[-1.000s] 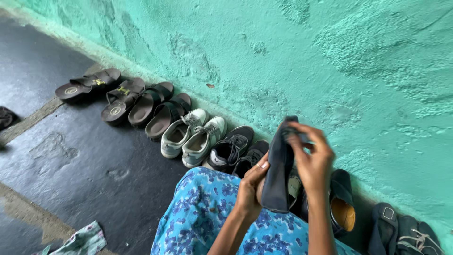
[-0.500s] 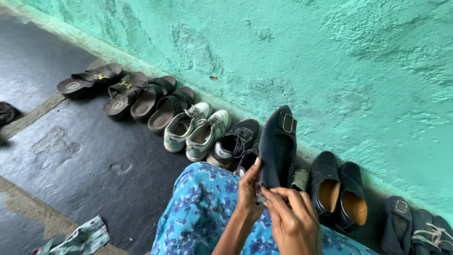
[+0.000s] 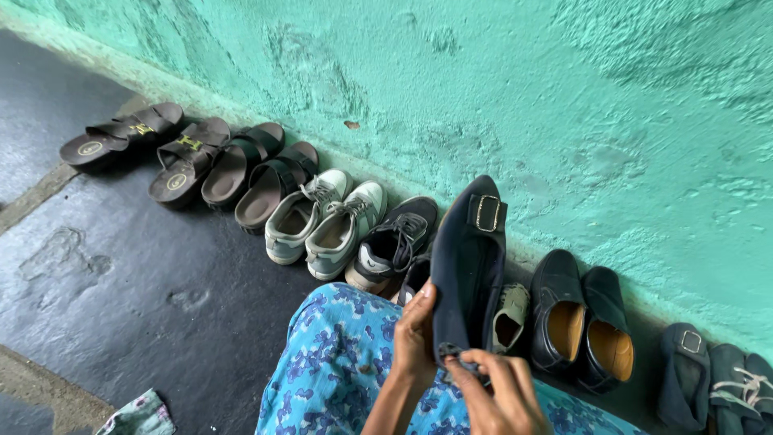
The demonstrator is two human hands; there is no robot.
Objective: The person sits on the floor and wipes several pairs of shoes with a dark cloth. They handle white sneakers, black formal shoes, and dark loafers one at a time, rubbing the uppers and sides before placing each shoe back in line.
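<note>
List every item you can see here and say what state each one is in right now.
Navy buckle shoe: held upright, toe up.
Left hand: gripping its edge.
Right hand: pinching its heel end.
Black loafers: paired on the floor.
White sneakers: laced, side by side.
Brown sandals: lined along the wall.

Brown open sandals (image 3: 193,153): four, in a row by the wall.
Pale lace-up sneakers (image 3: 322,221): two.
Black lace-up sneakers (image 3: 394,242): two, the second mostly hidden.
Dark buckled flat shoes: two, one held upright (image 3: 467,266), one on the floor at right (image 3: 683,374).
Black slip-on shoes with tan lining (image 3: 580,322): two.
Olive shoe (image 3: 509,318): one, partly hidden.
Dark laced shoes (image 3: 745,391) at right edge: two, cropped.
Patterned cloth (image 3: 141,415): one.
</note>
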